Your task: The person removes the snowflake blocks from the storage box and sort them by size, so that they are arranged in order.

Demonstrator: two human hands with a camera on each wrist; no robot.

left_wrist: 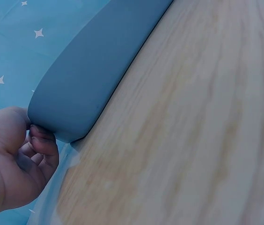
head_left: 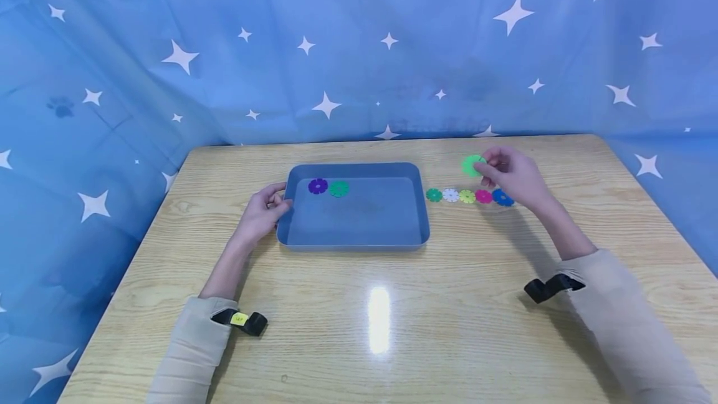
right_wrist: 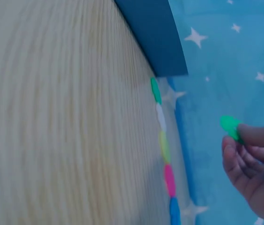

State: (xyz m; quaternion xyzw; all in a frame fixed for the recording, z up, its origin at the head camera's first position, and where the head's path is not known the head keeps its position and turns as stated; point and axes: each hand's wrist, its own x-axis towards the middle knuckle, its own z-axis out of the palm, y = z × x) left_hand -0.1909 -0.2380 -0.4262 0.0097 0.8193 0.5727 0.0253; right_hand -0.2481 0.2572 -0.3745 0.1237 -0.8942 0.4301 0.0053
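Note:
My right hand [head_left: 513, 173] pinches a bright green snowflake disc [head_left: 472, 166] between thumb and fingers, raised above the table; the right wrist view shows the same disc [right_wrist: 229, 125]. Below it, a row of notched discs runs along the wood: green [head_left: 434, 195], white [head_left: 450, 195], yellow-green [head_left: 467, 196], pink [head_left: 483, 196] and blue [head_left: 502, 197]. My left hand [head_left: 262, 212] grips the left wall of a shallow blue-grey tray [head_left: 359, 246], thumb at the rim. Inside the tray lie a purple disc [head_left: 318, 186] and a green disc [head_left: 339, 189], side by side near the back.
The wooden table [head_left: 314, 317] extends toward me and to both sides. A blue star-patterned curtain [head_left: 359, 48] hangs behind and to the left of it. Black wrist straps [head_left: 552, 288] sit on both sleeves.

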